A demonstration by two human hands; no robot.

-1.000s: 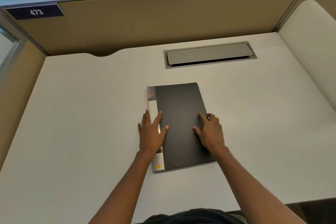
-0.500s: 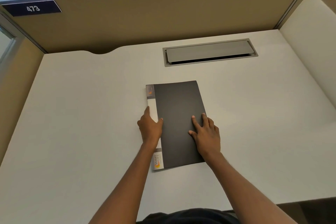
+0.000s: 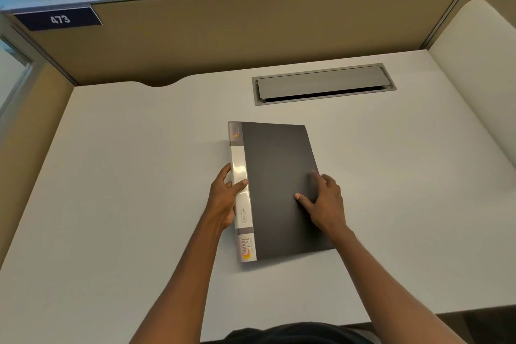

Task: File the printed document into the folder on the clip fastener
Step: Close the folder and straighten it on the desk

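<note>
A closed dark grey folder (image 3: 276,176) with a white labelled spine on its left side is in the middle of the desk, its spine side raised a little. My left hand (image 3: 223,198) grips the spine, thumb on top and fingers under the edge. My right hand (image 3: 324,201) holds the folder's right edge, with the thumb on the cover and the fingers wrapped around the edge. No printed document or clip fastener is visible; the folder's inside is hidden.
The white desk (image 3: 125,176) is bounded by tan partition panels at the back and left. A grey cable hatch (image 3: 324,84) is set into the desk behind the folder. A rounded white panel (image 3: 480,78) stands at the right. Plants rise behind the partition.
My left hand went from lying flat on the cover to gripping the spine, which has lifted. My right hand slid to the folder's right edge.
</note>
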